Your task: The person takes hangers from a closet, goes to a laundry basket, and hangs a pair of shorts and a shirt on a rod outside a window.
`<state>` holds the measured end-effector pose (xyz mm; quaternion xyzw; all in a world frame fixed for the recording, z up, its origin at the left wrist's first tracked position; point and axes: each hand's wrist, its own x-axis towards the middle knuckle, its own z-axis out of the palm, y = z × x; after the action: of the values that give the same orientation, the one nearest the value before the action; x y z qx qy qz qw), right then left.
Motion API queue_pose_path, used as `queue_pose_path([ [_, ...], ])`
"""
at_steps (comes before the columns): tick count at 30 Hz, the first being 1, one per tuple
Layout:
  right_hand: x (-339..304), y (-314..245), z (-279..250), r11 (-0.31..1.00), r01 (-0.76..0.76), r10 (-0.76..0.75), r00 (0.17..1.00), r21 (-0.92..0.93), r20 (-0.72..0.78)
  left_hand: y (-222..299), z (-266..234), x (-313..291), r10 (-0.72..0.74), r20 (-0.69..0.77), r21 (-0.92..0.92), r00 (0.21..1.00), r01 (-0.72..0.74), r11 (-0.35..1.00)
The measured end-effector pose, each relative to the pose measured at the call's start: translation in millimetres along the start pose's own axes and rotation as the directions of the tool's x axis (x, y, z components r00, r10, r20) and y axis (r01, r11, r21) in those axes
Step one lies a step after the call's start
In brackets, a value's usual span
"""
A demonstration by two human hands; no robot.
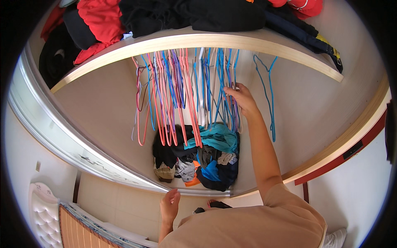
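My right hand (243,99) reaches up into the wardrobe, its fingers and thumb closed around hangers at the right end of a crowded row. Blue hangers (221,93) hang just left of these fingers, with a purple and a pale one among them. Further left in the row are pink hangers (165,120) and a white hanger (201,87). One blue hanger (271,95) hangs apart, right of my right wrist. My left hand (169,203) is low in front of the wardrobe, loosely curled, with nothing visible in it.
A shelf (198,40) above the hangers carries folded red clothes (99,18) and black clothes (227,14). A pile of mixed clothes (211,165) lies on the wardrobe floor. The sliding door (82,136) stands at left. Behind, a bed (82,229) has a padded headboard.
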<state>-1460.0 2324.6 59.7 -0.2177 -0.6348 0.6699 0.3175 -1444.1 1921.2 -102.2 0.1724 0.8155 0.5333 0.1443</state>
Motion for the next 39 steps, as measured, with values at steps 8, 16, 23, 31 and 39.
queue_pose_path([
  [8,3,-5,11,0.996,0.002,-0.004,1.0,0.086,0.029,-11,-6,2,-0.05,-0.015,-0.051,0.999,0.049,0.997],
  [16,18,4,15,0.993,-0.023,0.012,0.995,-0.112,-0.103,-24,-7,-6,-0.082,0.014,-0.081,0.997,0.083,0.993],
  [23,19,3,16,0.996,-0.054,0.054,0.999,0.072,0.001,-27,-9,-12,-0.084,-0.009,-0.179,0.996,0.081,0.98],
  [31,21,0,3,0.963,0.246,-0.255,0.963,-0.106,-0.083,-16,-16,-18,-0.155,0.013,-0.248,0.988,0.153,0.957],
  [39,-17,-17,-20,0.878,0.435,-0.468,0.868,-0.201,-0.166,-2,-17,-19,-0.204,0.073,-0.326,0.976,0.217,0.92],
])
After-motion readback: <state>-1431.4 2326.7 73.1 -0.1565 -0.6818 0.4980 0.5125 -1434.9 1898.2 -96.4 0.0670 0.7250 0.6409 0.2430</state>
